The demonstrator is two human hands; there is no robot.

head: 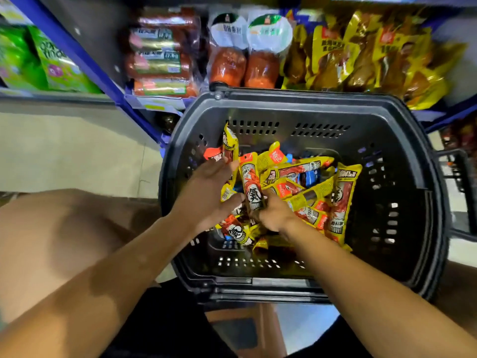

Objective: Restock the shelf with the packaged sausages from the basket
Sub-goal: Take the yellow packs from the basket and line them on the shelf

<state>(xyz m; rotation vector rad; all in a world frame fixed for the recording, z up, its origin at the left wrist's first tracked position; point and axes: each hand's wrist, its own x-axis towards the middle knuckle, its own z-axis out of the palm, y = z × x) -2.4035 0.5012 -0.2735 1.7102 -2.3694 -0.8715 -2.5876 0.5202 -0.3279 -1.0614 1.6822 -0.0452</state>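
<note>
Clearly much remains: my right hand (273,215) grips one yellow-and-red sausage packet (251,186), left hand (209,195) loose-fingered at nine o'clock, black plastic basket (402,202) full.

Both forearms are bare from the wrist to the lower edge of the frame, with no sleeves, cuffs, watch, bracelets or gloves showing. The left hand (206,192) and the right hand (273,215) carry no rings that can be made out. A bare knee (64,228) shows at the left, and dark clothing (160,326), black or close to it, lies between the arms.
</note>
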